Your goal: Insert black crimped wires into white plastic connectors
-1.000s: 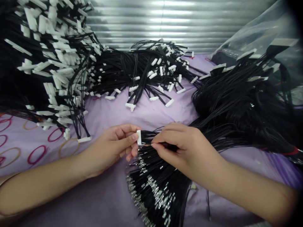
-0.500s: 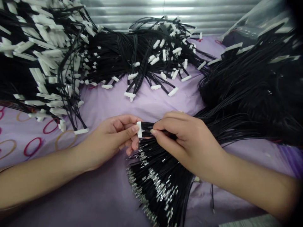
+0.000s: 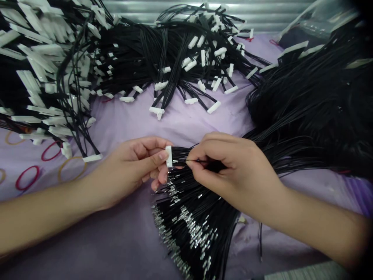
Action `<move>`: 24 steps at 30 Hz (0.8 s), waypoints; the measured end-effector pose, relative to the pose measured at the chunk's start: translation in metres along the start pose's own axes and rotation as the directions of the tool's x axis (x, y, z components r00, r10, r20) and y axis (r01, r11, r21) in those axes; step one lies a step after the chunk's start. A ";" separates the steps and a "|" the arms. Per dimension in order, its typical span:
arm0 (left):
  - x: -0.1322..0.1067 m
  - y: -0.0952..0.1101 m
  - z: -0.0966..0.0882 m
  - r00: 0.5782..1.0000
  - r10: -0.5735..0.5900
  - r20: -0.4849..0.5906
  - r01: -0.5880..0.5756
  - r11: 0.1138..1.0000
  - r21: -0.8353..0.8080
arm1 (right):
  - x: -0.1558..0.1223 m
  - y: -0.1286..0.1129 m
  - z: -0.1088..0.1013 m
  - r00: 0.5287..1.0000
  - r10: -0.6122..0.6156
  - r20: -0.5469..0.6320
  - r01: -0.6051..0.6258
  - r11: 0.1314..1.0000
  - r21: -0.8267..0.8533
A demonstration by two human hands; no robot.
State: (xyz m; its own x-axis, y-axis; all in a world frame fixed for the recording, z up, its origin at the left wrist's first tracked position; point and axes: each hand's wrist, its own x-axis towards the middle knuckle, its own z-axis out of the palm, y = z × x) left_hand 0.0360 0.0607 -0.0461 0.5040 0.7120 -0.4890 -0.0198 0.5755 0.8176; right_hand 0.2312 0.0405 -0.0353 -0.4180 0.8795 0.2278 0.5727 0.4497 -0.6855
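Note:
My left hand [image 3: 136, 167] pinches a small white connector housing [image 3: 168, 156] between thumb and fingers. My right hand [image 3: 230, 167] is closed in a pinch on a thin black wire [image 3: 196, 160] whose end meets the back of that connector. Several black wires run from the connector under my right hand. Below both hands a bundle of loose black wires with bare metal terminals [image 3: 189, 225] fans out across the purple cloth [image 3: 122, 241].
A heap of black wire sets with white connectors [image 3: 52, 70] fills the left and back. Another such bundle [image 3: 189, 58] lies at the back middle. A thick mass of black wires [image 3: 314, 105] sits at right, with a clear plastic bag [image 3: 320, 19] behind it.
The view has tilted down, so the piles sit higher in the picture. Both hands stay together at the connector; the right hand has pulled slightly back along the wire.

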 end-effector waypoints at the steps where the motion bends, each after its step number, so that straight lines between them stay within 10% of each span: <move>1: 0.000 0.000 0.000 1.000 0.004 0.004 -0.004 1.000 -0.010 | 0.000 0.000 0.001 1.000 -0.020 -0.006 0.020 1.000 -0.010; 16: 0.001 0.000 0.000 1.000 0.016 0.020 -0.014 0.998 -0.053 | -0.001 0.002 0.001 0.989 -0.145 0.018 0.146 0.982 -0.119; 24: 0.003 0.000 -0.001 1.000 0.011 0.014 -0.010 0.997 -0.077 | -0.002 0.004 0.003 0.920 -0.387 0.060 0.377 0.832 -0.406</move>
State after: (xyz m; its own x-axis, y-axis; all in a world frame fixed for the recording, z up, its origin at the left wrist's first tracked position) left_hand 0.0368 0.0625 -0.0480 0.5154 0.7126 -0.4759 -0.0908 0.5977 0.7966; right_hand 0.2318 0.0400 -0.0404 -0.6490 0.6253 0.4333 0.6056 0.7694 -0.2034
